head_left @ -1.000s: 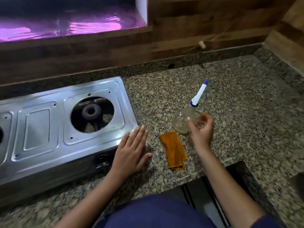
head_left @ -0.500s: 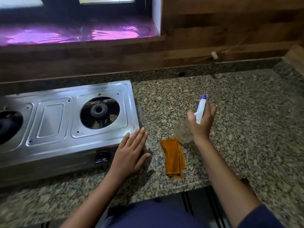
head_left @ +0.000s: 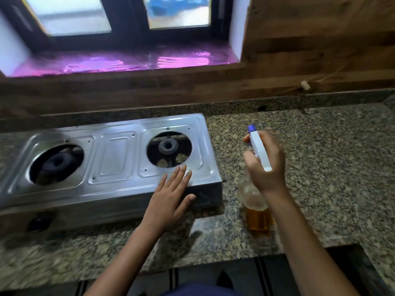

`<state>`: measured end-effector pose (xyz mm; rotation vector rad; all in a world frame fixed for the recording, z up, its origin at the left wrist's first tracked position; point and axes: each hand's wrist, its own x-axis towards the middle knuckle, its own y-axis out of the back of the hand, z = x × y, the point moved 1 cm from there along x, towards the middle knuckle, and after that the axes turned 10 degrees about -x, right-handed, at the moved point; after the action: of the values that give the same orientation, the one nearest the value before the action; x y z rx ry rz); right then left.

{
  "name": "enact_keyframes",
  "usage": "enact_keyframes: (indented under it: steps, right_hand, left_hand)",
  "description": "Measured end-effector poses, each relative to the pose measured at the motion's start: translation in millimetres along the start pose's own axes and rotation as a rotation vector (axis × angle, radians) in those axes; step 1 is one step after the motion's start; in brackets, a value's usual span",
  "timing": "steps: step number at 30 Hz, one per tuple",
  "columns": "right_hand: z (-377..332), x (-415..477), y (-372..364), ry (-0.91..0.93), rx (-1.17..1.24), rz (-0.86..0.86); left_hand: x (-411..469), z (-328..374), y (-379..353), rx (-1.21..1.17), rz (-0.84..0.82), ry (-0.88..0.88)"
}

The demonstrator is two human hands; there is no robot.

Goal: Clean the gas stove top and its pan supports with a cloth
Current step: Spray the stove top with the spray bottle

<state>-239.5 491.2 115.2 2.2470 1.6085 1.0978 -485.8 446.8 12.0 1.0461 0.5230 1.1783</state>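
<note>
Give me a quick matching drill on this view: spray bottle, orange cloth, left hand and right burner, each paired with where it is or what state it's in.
Things:
1. spray bottle
2. orange cloth
3. left hand
4. right burner

States:
A. lying on the granite counter, partly behind the bottle
B. flat, fingers spread, on the stove's front right edge
C. bare in its round opening, no pan support over it
D. gripped by the right hand

Pairs: 1-D, 2-A, 3-B, 4-C
</note>
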Motion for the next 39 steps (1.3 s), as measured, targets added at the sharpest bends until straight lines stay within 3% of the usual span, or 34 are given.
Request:
enact_keyframes:
  steps: [9,16,19,24,31,34,39]
  right_hand:
    - [-126.8,-85.9,-140.3,-0.061,0.055,-0.419]
    - [-194.3,-145.3,-262.3,-0.060,0.077,-0.618]
    - [-212.8,-164.6,-294.8,-0.146,0.090,-0.653]
    - [-234.5,-181.4,-316.7,-0.163,0.150,-0.714]
    - [-249.6,-190.1,-322.2,-0.345,0.209,-0.757]
    - [-255.9,-189.4,-325.2,-0.256,0.200,-0.855]
    - [-260.1,-189.9,-331.2,-0.269,0.233,-0.795]
  left_hand:
    - [-143.4,-154.2,79.4,0.010,0.104,0.211]
    - [-215.1,-245.4,136.1,0.109,0.175,0.365]
    - [-235.8,-270.7,152.9,0.126,0.174,0.422]
    - [-250.1,-291.1,157.9,0.135,0.142,0.398]
    - [-251.8,-291.7,156.6,0.105,0.166,0.371]
    - [-252.7,-295.8,158.3,0.113,0.151,0.351]
    - [-254.5,-299.5,157.9,0.112,0.150,0.327]
